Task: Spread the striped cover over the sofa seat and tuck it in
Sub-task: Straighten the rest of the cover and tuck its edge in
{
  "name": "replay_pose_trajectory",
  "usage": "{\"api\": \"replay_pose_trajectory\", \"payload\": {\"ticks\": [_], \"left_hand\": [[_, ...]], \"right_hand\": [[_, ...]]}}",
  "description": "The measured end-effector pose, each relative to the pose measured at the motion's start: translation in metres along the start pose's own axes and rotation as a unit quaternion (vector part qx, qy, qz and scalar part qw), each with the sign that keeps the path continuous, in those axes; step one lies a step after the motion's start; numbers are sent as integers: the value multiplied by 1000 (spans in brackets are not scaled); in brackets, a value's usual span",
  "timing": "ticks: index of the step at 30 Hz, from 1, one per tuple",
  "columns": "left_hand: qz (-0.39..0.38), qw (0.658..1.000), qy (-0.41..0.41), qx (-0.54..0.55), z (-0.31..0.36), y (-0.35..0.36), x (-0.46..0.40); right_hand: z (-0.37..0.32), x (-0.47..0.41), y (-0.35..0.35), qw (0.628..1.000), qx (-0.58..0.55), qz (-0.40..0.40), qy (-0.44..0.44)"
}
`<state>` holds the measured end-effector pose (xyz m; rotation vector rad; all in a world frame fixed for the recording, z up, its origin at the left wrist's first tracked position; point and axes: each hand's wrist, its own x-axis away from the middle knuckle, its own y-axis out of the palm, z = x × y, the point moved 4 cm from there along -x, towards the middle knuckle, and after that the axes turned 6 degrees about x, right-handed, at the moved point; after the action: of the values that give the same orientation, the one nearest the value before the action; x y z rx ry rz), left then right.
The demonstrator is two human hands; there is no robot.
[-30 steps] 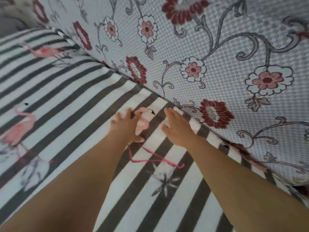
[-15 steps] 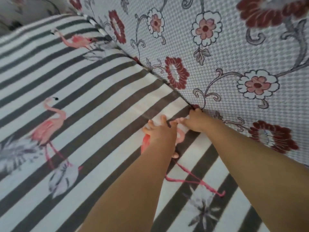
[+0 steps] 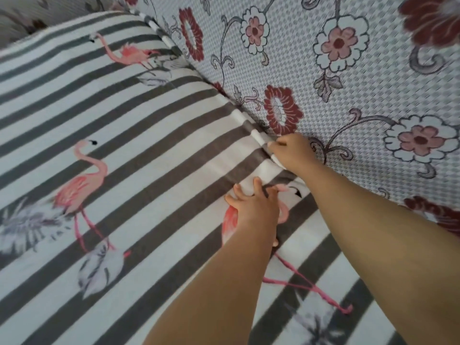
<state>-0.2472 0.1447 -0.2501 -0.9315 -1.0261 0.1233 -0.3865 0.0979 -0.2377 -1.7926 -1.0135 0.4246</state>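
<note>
The striped cover (image 3: 129, 135), grey and white with pink flamingos, lies spread across the sofa seat. Its far edge runs along the crease below the floral backrest (image 3: 323, 78). My right hand (image 3: 292, 151) is at that crease, its fingers closed on the rolled edge of the cover against the backrest. My left hand (image 3: 254, 202) rests flat on the cover just in front, fingers spread over a flamingo print, pressing the cloth down. A small fold rises in the cover between the two hands.
The backrest, in a checked grey fabric with red and pink flowers, fills the upper right. The sofa's far arm (image 3: 22, 13) shows at the top left corner. The cover stretches away to the left along the seat.
Both hands have shifted along the crease toward the far end. My right hand has gone from lying open on the cover to closing on its edge at the backrest.
</note>
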Motion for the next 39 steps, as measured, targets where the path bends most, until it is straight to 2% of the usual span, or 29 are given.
{"api": "replay_pose_trajectory", "payload": {"ticks": [2, 4, 6, 9, 11, 13, 15, 17, 20, 24, 26, 27, 30, 31, 35, 39], "left_hand": [[1, 1000, 1, -7, 0, 0, 1], [1, 1000, 2, -11, 1, 0, 1], [7, 1000, 4, -11, 0, 1, 1], [25, 999, 15, -17, -1, 3, 1], [35, 999, 20, -17, -1, 5, 1], [37, 999, 22, -22, -2, 7, 1], [39, 999, 21, -20, -2, 8, 0], [42, 999, 22, -17, -2, 8, -1], [41, 999, 23, -7, -2, 6, 0], [26, 999, 25, 11, -3, 3, -1], [23, 999, 27, 12, -3, 3, -1], [23, 999, 28, 9, -4, 3, 0], [20, 999, 29, 9, -3, 4, -1], [22, 999, 27, 7, -3, 3, -1], [15, 999, 26, 15, -4, 3, -3], [24, 999, 29, -3, -5, 3, -1]], "right_hand": [[6, -6, -2, 999, 2, -9, 39], [9, -7, -1, 997, 61, -40, 40], [8, -7, 0, 992, 111, -31, 42], [5, -3, -10, 979, 185, 75, 41], [4, -3, -21, 968, 195, 154, 36], [4, -4, -24, 963, 185, 191, 41], [4, 0, -18, 967, 150, 196, 57], [3, 5, -9, 977, 113, 177, 46], [-2, 8, 6, 991, 113, 69, -5], [0, 5, 33, 974, 197, -106, 47], [0, 5, 37, 964, 201, -161, 70], [1, 5, 33, 967, 184, -159, 76], [3, 14, 25, 982, 163, -84, 40], [3, 19, 27, 982, 164, -86, 33], [10, 16, 32, 980, 139, -132, 52], [17, 13, 18, 976, 25, -202, 81]]}}
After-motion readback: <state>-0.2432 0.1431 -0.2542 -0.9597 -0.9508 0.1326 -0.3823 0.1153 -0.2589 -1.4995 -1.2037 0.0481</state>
